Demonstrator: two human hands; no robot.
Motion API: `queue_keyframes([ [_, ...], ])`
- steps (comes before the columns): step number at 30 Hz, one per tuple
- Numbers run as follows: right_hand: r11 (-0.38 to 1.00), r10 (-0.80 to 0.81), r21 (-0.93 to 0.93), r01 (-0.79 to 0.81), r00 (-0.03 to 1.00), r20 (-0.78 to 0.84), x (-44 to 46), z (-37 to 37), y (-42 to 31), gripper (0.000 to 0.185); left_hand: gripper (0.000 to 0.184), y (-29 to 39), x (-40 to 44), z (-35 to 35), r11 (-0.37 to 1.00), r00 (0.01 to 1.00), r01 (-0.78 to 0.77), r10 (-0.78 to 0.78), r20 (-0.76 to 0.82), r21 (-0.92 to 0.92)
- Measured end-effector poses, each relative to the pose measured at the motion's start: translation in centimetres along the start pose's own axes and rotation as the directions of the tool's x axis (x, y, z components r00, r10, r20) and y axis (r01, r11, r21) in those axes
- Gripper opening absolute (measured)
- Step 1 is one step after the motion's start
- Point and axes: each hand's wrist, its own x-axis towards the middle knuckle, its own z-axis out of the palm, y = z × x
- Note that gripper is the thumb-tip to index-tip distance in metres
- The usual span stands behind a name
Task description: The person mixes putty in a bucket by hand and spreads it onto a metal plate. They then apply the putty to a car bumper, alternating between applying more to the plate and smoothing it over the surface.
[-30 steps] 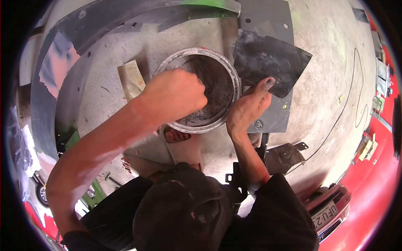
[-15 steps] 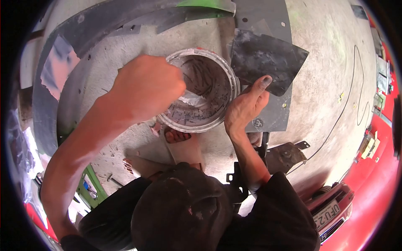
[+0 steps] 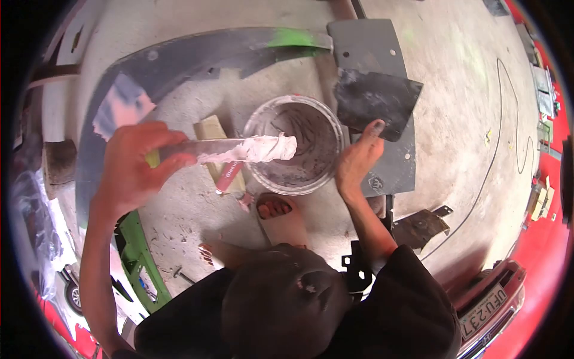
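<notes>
My left hand [image 3: 140,164] is closed around the handle of a putty knife [image 3: 209,152], held level. Pinkish-white filler [image 3: 269,148] is heaped along its blade. The tip is over a round tub [image 3: 293,188] with smeared grey walls and dark streaks inside. My right hand [image 3: 360,155] grips the lower edge of a dark, smudged flat plate [image 3: 379,99], its blackened thumb on top. This hand is beside the tub's right rim; whether it touches the rim, I cannot tell. A red tube [image 3: 229,176] lies left of the tub.
A grey curved car panel [image 3: 197,57] with a green patch arches behind the tub. A metal bracket [image 3: 421,228] lies at right, near a thin cable [image 3: 501,125]. A green frame part [image 3: 140,257] is at lower left, a car bumper [image 3: 490,305] at lower right.
My left hand has lifted from the tub and moved left and down, bringing the putty knife out with filler on it. My right hand still holds the plate.
</notes>
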Motion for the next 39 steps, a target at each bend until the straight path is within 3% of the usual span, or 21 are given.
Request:
queue_keyframes([
  [2, 0.999, -0.042, -0.031, 0.040, 0.998, -0.053, 0.6, -0.7, -0.6, 0.062, 0.032, -0.4, -3.0, -1.4, 0.992, 0.993, 0.081, -0.089, -0.082, -0.096],
  [4, 0.988, -0.146, -0.075, 0.136, 0.978, -0.147, 0.7, -0.6, -2.5, 0.061, 0.035, -0.6, -6.6, -3.0, 0.984, 0.981, 0.159, -0.167, -0.101, -0.082],
  [7, 0.978, -0.174, 0.101, 0.180, 0.983, -0.064, -0.1, -0.1, -6.8, 0.056, 0.034, -0.3, -11.3, -5.2, 0.943, 0.943, 0.314, -0.324, -0.079, -0.110],
  [10, 0.985, -0.091, 0.162, 0.066, 0.985, 0.149, -2.0, 0.4, -8.3, 0.051, 0.027, 0.1, -15.3, -5.7, 0.812, 0.885, 0.371, -0.455, -0.093, -0.451],
  [11, 0.991, -0.093, 0.115, 0.064, 0.957, 0.276, -2.5, 0.3, -8.0, 0.049, 0.023, 0.7, -16.0, -5.9, 0.813, 0.901, 0.316, -0.418, -0.114, -0.489],
  [13, 0.998, -0.060, 0.048, 0.041, 0.855, 0.516, -3.4, 0.8, -7.4, 0.045, 0.021, 1.2, -17.4, -6.1, 0.742, 0.875, 0.320, -0.470, -0.117, -0.590],
  [15, 0.994, -0.041, 0.104, -0.039, 0.745, 0.666, -5.5, 2.4, -8.0, 0.044, 0.017, 2.1, -18.1, -5.7, 0.698, 0.846, 0.278, -0.504, -0.176, -0.660],
  [17, 0.958, -0.077, 0.242, -0.154, 0.674, 0.735, -8.9, 4.4, -9.8, 0.043, 0.016, 2.2, -18.5, -5.5, 0.746, 0.844, 0.299, -0.497, -0.199, -0.595],
  [19, 0.973, -0.062, 0.188, -0.131, 0.636, 0.769, -10.4, 5.1, -9.6, 0.049, 0.015, 1.9, -18.7, -4.3, 0.759, 0.812, 0.282, -0.514, -0.276, -0.586],
  [23, 0.986, -0.027, 0.117, -0.122, 0.566, 0.824, -11.8, 5.4, -8.5, 0.055, 0.017, 0.8, -19.4, -2.0, 0.865, 0.851, 0.124, -0.345, -0.396, -0.485],
  [26, 0.988, -0.029, 0.108, -0.114, 0.543, 0.839, -12.6, 5.4, -8.6, 0.057, 0.017, 0.1, -19.7, -0.9, 0.876, 0.848, 0.092, -0.318, -0.423, -0.473],
  [30, 0.987, -0.040, 0.117, -0.108, 0.544, 0.838, -13.5, 5.6, -9.3, 0.057, 0.017, -0.2, -20.4, -0.6, 0.930, 0.860, 0.145, -0.287, -0.422, -0.337],
  [32, 0.990, -0.115, 0.140, -0.008, 0.533, 0.838, -13.3, 5.6, -8.7, 0.057, 0.018, 0.1, -20.7, -0.7, 0.948, 0.860, 0.203, -0.292, -0.418, -0.244],
  [35, 0.987, -0.156, 0.154, 0.046, 0.515, 0.843, -13.3, 5.5, -9.2, 0.057, 0.034, 1.1, -20.0, -1.5, 0.988, 0.891, 0.125, -0.154, -0.427, -0.095],
  [39, 0.985, -0.170, 0.158, 0.067, 0.473, 0.865, -13.0, 5.4, -8.9, 0.058, 0.046, 1.2, -20.7, -2.5, 0.971, 0.920, 0.178, -0.221, -0.325, -0.157],
])
